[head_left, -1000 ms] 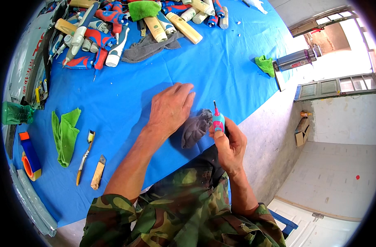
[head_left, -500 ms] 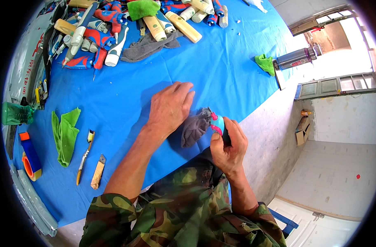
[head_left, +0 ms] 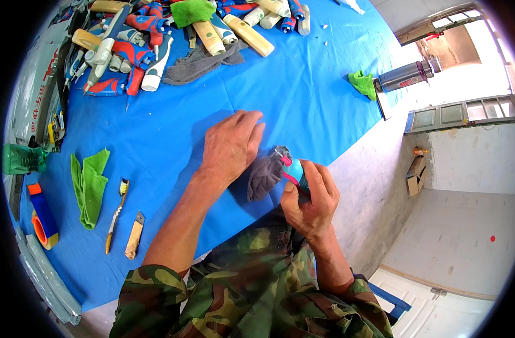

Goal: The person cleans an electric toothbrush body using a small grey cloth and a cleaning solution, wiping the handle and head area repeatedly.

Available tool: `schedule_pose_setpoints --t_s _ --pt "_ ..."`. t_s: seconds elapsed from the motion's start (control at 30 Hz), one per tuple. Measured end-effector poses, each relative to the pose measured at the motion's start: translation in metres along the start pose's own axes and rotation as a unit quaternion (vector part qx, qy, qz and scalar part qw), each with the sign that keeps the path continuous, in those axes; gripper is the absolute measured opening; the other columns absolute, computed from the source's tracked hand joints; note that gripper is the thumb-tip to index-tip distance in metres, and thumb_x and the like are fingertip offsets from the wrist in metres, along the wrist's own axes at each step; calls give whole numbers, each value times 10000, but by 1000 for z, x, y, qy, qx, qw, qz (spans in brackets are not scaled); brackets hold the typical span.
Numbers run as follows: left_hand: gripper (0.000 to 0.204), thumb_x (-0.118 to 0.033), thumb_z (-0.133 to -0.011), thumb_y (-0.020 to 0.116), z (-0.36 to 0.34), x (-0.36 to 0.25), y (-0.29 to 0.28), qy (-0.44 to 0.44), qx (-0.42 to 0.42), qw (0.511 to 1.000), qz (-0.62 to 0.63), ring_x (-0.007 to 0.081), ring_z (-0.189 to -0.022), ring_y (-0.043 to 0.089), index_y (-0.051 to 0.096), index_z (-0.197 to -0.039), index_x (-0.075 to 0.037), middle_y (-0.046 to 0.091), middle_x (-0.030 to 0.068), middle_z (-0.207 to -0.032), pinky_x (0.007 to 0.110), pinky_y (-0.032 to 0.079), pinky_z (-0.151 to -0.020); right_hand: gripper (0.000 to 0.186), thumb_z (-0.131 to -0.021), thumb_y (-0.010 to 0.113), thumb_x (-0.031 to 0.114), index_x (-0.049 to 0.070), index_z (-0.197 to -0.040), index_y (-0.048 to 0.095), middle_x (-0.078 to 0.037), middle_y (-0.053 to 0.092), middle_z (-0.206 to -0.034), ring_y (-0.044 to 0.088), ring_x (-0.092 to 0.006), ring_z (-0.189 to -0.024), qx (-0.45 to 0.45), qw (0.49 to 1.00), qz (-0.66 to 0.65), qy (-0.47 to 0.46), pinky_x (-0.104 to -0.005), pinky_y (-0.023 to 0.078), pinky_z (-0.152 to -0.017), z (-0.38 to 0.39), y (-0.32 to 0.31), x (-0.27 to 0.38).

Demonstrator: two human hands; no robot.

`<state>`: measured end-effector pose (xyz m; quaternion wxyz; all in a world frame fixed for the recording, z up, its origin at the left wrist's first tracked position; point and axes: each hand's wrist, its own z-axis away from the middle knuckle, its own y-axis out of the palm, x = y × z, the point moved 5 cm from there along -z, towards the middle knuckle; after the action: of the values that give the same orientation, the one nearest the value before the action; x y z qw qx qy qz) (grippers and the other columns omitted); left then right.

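My right hand (head_left: 315, 197) is closed around a light-blue and pink electric toothbrush handle (head_left: 295, 170). Its thin metal shaft points up and left, over a crumpled grey rag (head_left: 264, 176) at the edge of the blue-covered table (head_left: 178, 132). My left hand (head_left: 230, 143) lies just left of the rag, back upward, with fingers curled together. The fingertips and thumb are hidden beneath it, so whatever they may hold does not show.
A pile of electric toothbrush handles (head_left: 134, 53) fills the far left. On the left lie a green cloth (head_left: 89, 188), a toothbrush (head_left: 117, 217), a wrapped blade (head_left: 134, 235) and a tape roll (head_left: 43, 230). A steel flask (head_left: 404, 77) stands at the far right table edge.
The right hand has turned the toothbrush handle slightly and shifted it left, so its metal shaft now shows against the rag. My left hand has hardly moved.
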<state>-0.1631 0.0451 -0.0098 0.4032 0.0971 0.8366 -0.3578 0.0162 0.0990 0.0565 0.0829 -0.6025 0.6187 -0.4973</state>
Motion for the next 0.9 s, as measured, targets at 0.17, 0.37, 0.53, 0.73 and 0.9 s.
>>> schedule_pose_setpoints --t_s 0.17,0.37,0.53,0.73,0.9 --pt "161 -128 -937 738 1 1 0 -2 0 1000 4 339 -787 717 716 -1083 -63 742 122 -969 413 569 -680 395 -744 754 79 -20 -1120 687 -163 693 -959 670 -322 -812 -7 1000 19 -7 -405 542 -709 2 1 -1" --pt "160 -129 -931 749 0 1 0 1 -4 1000 -2 310 -771 714 722 -1074 -61 741 116 -958 393 564 -669 402 -741 754 78 -19 -1126 690 -164 695 -974 672 -326 -818 -20 999 23 -17 -407 544 -717 3 2 -2" --pt "170 -104 -922 749 -4 -3 -4 -106 68 979 161 150 -779 697 757 -1084 -52 750 74 -931 293 545 -690 364 -763 726 37 -42 -1116 685 -183 683 -945 666 -333 -760 -2 999 -20 42 -396 545 -677 4 0 -8" --pt "212 -86 -922 737 -4 0 -13 -174 161 900 365 106 -890 700 777 -1114 -5 778 65 -1012 280 559 -782 322 -813 700 22 -58 -1123 669 -181 661 -891 650 -322 -726 3 996 -54 74 -374 529 -647 5 0 -15" --pt "215 -101 -934 743 -2 -19 -22 -149 208 891 374 98 -873 696 779 -1123 -4 780 58 -982 265 554 -772 313 -826 693 24 -50 -1129 664 -171 638 -861 620 -313 -696 17 995 -63 72 -385 509 -626 6 3 -21"
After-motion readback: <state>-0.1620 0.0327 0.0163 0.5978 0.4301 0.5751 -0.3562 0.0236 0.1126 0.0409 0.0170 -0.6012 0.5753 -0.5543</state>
